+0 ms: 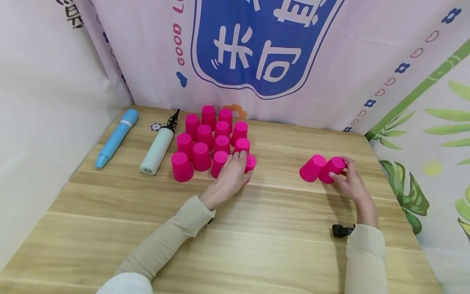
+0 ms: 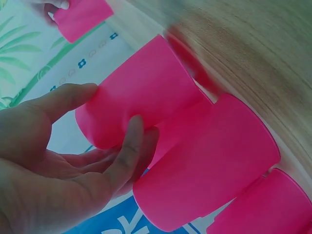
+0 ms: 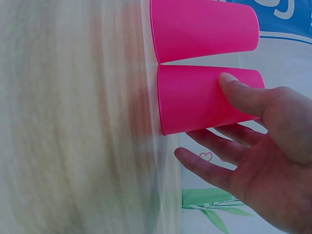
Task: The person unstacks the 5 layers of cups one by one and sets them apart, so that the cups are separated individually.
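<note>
Several pink plastic cups (image 1: 181,167) stand upside down in a close group on the wooden table, left of the middle. At that group's front right corner, my left hand (image 1: 233,173) holds one pink cup (image 2: 141,92) between thumb and fingers. Beside it in the left wrist view is a neighbouring cup (image 2: 209,165), overlapping others. Farther right, two more inverted cups stand side by side. My right hand (image 1: 353,183) grips the right one (image 3: 204,100), thumb on its near side and fingers around the far side. The other cup (image 3: 204,29) meets it at the rim.
Left of the group lie a pale green hand pump (image 1: 158,151) with a black nozzle and a blue tube-shaped thing (image 1: 117,139). Between them and the back edge is a small round chip (image 1: 156,127). A printed cloth (image 1: 154,81) hangs behind the wooden table (image 1: 257,245).
</note>
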`<state>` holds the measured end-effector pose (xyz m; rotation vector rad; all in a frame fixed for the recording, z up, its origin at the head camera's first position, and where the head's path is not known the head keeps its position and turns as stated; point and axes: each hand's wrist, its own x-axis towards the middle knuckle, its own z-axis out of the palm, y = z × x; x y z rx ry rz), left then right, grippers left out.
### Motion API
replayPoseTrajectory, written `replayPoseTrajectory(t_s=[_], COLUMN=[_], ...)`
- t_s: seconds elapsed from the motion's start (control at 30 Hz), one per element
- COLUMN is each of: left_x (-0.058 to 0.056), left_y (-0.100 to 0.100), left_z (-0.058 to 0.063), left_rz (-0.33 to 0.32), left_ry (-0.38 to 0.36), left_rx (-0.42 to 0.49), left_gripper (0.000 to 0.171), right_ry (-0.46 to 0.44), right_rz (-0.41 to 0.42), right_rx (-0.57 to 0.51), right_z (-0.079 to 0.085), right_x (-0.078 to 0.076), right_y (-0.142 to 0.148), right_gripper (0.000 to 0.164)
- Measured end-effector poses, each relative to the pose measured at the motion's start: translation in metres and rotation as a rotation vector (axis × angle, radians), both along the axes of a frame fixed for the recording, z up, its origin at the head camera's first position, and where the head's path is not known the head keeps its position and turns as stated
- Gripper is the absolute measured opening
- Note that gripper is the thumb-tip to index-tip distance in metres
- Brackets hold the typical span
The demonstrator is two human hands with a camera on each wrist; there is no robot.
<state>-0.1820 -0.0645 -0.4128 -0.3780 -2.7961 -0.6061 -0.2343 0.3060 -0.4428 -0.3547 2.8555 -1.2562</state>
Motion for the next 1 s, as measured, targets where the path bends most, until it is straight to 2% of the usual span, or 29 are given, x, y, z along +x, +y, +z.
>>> replayPoseTrajectory(t_s=[0.37,0.47,0.53,0.6,0.67,0.7,0.77,0.83,0.9,1.0], left_x=[-0.002,0.001,0.007,0.013,0.02,0.021,0.018,0.01,-0.004,-0.026], left_y=[-0.001,-0.001,-0.001,0.002,0.007,0.011,0.022,0.038,0.058,0.092], left_z=[-0.002,0.0,0.005,0.014,0.028,0.034,0.044,0.046,0.039,0.019], left_rz=[0.004,0.009,0.017,0.02,-0.012,-0.044,-0.147,-0.254,-0.323,-0.33], left_ry=[-0.009,0.01,0.06,0.151,0.21,0.222,0.184,0.074,-0.045,-0.185], left_rx=[0.005,-0.033,-0.09,-0.155,-0.145,-0.112,-0.023,0.091,0.168,0.255], left_gripper=[0.038,0.043,0.048,0.046,0.045,0.045,0.046,0.054,0.062,0.069], right_ry=[-0.016,-0.016,-0.023,-0.032,-0.034,-0.035,-0.033,-0.032,-0.032,-0.028], right_rz=[-0.007,-0.008,-0.007,-0.007,-0.006,-0.008,-0.015,-0.02,-0.019,-0.005], right_rx=[0.012,0.01,0.013,0.019,0.022,0.023,0.027,0.022,0.018,0.001], right_z=[0.004,0.005,0.005,0.006,0.007,0.007,0.008,0.008,0.006,0.002], right_x=[0.0,-0.001,-0.001,-0.001,-0.003,-0.003,-0.004,-0.004,-0.003,0.0], right_y=[0.0,0.0,-0.001,-0.003,-0.004,-0.004,-0.004,-0.003,-0.002,-0.002], right_gripper=[0.064,0.064,0.064,0.065,0.066,0.066,0.066,0.066,0.067,0.067])
